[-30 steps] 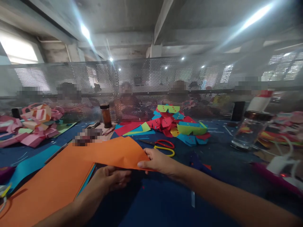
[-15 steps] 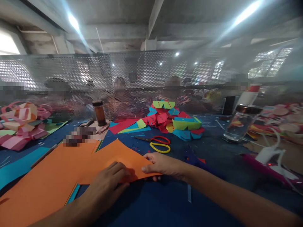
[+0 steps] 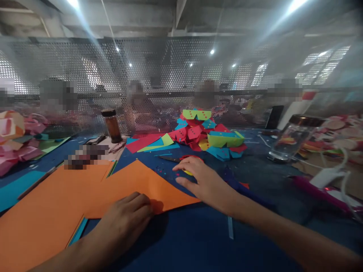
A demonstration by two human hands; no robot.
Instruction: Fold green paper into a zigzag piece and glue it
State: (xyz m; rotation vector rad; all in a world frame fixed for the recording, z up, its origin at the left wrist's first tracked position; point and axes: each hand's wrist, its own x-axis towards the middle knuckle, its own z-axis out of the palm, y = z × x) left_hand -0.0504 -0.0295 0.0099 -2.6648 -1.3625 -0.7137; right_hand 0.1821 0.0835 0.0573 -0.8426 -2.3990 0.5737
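Observation:
A folded sheet of orange paper (image 3: 136,177) lies on the blue table, its pointed end to the right. My left hand (image 3: 130,211) is at the sheet's near edge, fingers curled and closed on it; the thumb is hidden. Over a pair of scissors (image 3: 164,158) hovers my right hand (image 3: 198,179), fingers apart and holding nothing. It hides most of the scissors' red and yellow handles. Whether it touches them I cannot tell. A larger stack of orange paper (image 3: 42,211) spreads out on the left.
Behind the scissors is a pile of red, blue and green paper mask shapes (image 3: 195,132). A clear glass jar (image 3: 292,141) stands at right, near a magenta device (image 3: 314,192) with white cables. A brown bottle (image 3: 112,126) stands before the perforated screen (image 3: 159,68).
My right hand has let go of the orange paper and moved up and away, over the scissors. The left hand stays at the paper, its fingers more curled. The view has tilted down slightly.

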